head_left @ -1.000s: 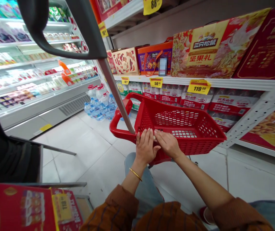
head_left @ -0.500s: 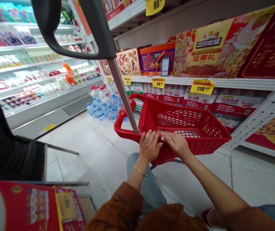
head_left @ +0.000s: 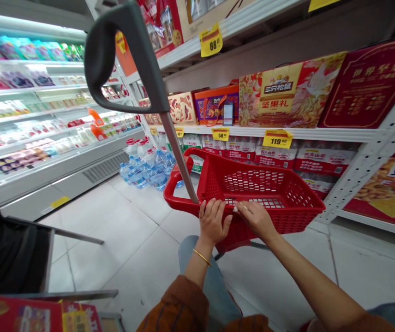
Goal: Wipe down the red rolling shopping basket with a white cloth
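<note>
A red plastic shopping basket (head_left: 280, 219) with perforated sides stands in front of me, its visible inside bare. From its left end rises a metal pole (head_left: 180, 157) topped by a grey loop handle (head_left: 142, 60). My left hand (head_left: 214, 222), with a gold bangle (head_left: 202, 257) at the wrist, lies over the basket's near rim, fingers curled across it and thumb outside. Just right of it, my right hand (head_left: 257, 220) is closed on the same rim. A small white bit (head_left: 235, 209) shows at its fingertips; I cannot tell what it is.
Shelves with gift boxes (head_left: 284, 97) and water packs (head_left: 241, 148) run behind the basket. Large water bottles (head_left: 149, 166) stand on the floor beside a lit chiller (head_left: 45, 138). A black chair (head_left: 10, 249) and red cartons (head_left: 17, 316) are at left.
The view has tilted upward and shifted slightly right, so more of the grey handle and upper shelf shows. Both hands stay on the basket rim.
</note>
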The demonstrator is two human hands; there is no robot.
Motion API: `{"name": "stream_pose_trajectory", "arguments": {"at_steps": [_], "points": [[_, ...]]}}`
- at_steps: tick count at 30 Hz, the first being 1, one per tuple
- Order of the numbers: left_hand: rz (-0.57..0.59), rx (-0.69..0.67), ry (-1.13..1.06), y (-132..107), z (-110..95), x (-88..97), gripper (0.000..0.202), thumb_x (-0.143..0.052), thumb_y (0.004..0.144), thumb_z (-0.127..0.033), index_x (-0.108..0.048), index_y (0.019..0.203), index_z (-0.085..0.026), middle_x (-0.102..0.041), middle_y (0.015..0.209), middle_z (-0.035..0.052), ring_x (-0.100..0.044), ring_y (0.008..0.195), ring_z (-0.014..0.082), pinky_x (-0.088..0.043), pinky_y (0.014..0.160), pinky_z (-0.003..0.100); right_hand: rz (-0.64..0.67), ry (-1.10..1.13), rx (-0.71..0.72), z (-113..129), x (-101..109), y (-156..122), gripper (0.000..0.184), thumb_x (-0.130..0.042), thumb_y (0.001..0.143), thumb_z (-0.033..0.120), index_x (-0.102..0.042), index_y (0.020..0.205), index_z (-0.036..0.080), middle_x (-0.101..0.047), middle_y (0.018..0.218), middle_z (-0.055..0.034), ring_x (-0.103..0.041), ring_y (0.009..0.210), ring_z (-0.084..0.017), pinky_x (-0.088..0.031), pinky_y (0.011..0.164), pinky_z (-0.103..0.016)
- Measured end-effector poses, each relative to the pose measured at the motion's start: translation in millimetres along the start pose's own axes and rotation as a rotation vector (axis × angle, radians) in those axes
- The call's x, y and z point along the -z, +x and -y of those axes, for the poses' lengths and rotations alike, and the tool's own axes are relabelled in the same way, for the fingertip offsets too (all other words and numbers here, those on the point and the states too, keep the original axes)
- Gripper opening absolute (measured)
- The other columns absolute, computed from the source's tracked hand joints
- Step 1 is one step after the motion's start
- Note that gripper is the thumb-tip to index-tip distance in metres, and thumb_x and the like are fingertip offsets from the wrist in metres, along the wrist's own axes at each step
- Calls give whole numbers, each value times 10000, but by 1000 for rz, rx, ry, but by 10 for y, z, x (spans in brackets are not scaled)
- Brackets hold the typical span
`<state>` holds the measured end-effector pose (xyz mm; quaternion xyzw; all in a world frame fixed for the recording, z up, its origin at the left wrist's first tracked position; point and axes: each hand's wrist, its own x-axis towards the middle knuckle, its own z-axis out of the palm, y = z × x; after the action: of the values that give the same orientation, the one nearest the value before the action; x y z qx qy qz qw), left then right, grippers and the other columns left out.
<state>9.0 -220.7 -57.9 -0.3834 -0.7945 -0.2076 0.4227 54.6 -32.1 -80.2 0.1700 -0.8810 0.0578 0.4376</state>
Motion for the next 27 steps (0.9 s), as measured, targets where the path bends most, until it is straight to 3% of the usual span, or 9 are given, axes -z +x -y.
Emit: {"name": "stream_pose_trajectory", "arguments": {"at_steps": [6, 15, 27], "points": [[-44, -4, -13, 3, 34, 20, 397, -403, 947, -378, -654, 1145, -144, -712, 1100, 89, -573, 1152, 247, -166, 1176, 407, 0, -11, -39, 101, -21, 7, 291, -513, 962, 209, -585, 1234, 134, -680, 983, -105, -564, 865, -203, -446, 773, -320], [48, 19, -19, -12, 47, 76, 461, -430, 928, -433, -613, 1244, -152, -675, 1195, 102, -491, 1274, 267, -75, 1202, 424, 39, -47, -152, 251, -2, 57, 293, -480, 977, 246, -597, 1229, 152, -674, 1025, -120, -575, 872, -214, -451, 774, -336], [29, 18, 30, -26, 35, 79, 483, -420, 927, -467, -622, 1248, -168, -675, 1228, 102, -506, 1278, 283, -61, 1205, 447, 14, -56, -189, 358, 46, 40, 277, -477, 979, 254, -602, 1207, 157, -679, 992, -112, -578, 830, -205, -456, 744, -328]]}}
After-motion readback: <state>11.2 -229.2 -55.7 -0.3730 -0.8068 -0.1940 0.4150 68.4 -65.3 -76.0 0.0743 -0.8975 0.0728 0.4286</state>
